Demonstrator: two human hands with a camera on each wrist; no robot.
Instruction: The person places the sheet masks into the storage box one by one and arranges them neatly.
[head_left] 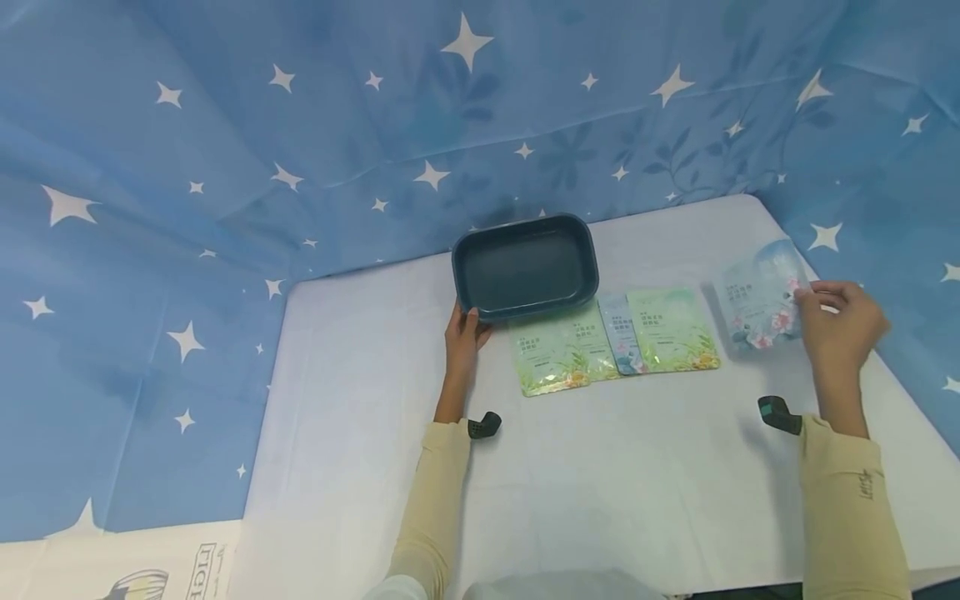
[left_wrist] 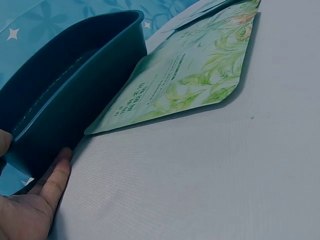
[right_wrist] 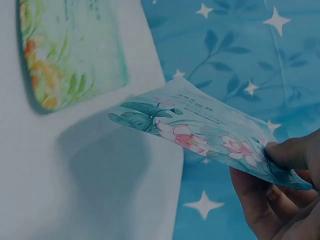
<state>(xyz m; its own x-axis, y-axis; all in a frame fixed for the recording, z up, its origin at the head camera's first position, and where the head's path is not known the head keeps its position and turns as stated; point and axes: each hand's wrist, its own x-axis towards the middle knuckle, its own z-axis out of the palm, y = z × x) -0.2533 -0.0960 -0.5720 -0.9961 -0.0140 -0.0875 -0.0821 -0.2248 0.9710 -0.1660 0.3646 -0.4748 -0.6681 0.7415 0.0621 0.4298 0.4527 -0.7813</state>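
Note:
At the near left corner of a dark teal rectangular basin (head_left: 525,271), my left hand (head_left: 465,340) grips its side, thumb by the rim and fingers low against the wall in the left wrist view. My right hand (head_left: 847,329) pinches the right edge of a blue sheet mask packet (head_left: 757,300) with pink lotus flowers. This packet is held above the table, tilted, as the right wrist view shows. Between the hands lie several flat packets: a green one (head_left: 551,358) at left, another green one, a blue one (head_left: 622,333), and a green one (head_left: 672,329) at right.
A white cloth covers the table (head_left: 600,475). Blue star-patterned curtain (head_left: 375,125) hangs behind and at both sides. A cream printed cloth (head_left: 135,567) shows at lower left. The packets in the row partly overlap, just in front of the basin.

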